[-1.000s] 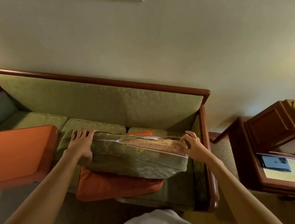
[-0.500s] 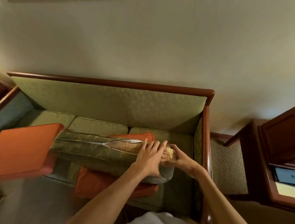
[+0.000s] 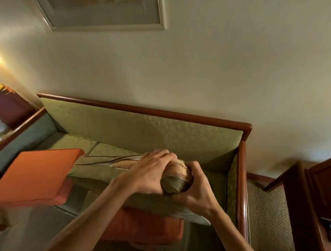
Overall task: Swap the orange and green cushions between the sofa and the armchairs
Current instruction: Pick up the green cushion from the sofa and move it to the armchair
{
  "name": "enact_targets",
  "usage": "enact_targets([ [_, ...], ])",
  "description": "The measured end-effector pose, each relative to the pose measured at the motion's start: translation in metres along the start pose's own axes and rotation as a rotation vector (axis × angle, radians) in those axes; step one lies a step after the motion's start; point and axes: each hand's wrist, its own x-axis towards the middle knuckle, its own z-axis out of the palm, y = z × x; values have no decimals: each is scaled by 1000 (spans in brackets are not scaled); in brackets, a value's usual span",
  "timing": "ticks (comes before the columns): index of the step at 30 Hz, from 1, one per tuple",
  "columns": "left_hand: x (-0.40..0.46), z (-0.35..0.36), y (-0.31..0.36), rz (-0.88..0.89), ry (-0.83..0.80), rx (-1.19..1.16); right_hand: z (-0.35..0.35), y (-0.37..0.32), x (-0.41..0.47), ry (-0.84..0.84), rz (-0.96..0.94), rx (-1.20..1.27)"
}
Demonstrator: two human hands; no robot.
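Both hands close their grip on the right end of the green cushion (image 3: 113, 173) at frame centre: left hand (image 3: 149, 171) over the top, right hand (image 3: 196, 188) cupping the corner. Its cover gapes open, so the filling may spill, or the orange cushion (image 3: 146, 226) beneath may be dragged off the sofa (image 3: 142, 126).

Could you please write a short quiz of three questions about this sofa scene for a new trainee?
1. True or false: the open zip of the green patterned fabric cushion shows its tan inner filling.
2. Which hands grip the right end of that cushion? A) left hand only B) right hand only C) both
3. Fill in: the green cushion lies on top of a flat ______ cushion on the wooden-framed green sofa.

Key
1. True: the filling bulges out between the hands.
2. C.
3. Orange; a second flat orange square cushion lies at the left.
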Motion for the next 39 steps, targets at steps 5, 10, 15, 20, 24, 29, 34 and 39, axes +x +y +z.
enact_targets([
  [5, -62, -81, -77, -73, 199, -413, 41, -121, 62, -29, -265, -415],
  [10, -104, -8, -179, -211, 196, -663, 106, -99, 108, -436, -136, -840],
  [15, -110, 13, -218, -164, 290, -759, 62, -73, 97, -387, -6, -1042],
  [20, -90, 8, -224, -153, 156, -809, -23, -47, 72, -283, 295, -978],
  [24, -56, -5, -197, -134, -41, -484, -34, -31, 54, -219, 340, -995],
  [29, -17, -38, -106, -144, -103, -132, -49, -12, 30, -60, 404, -919],
  [34, 49, -2, 20, 50, -188, 224, -47, -7, 23, 22, 380, -925],
  [39, 83, 40, 83, 37, -133, 265, -55, 16, 16, -6, 376, -712],
])
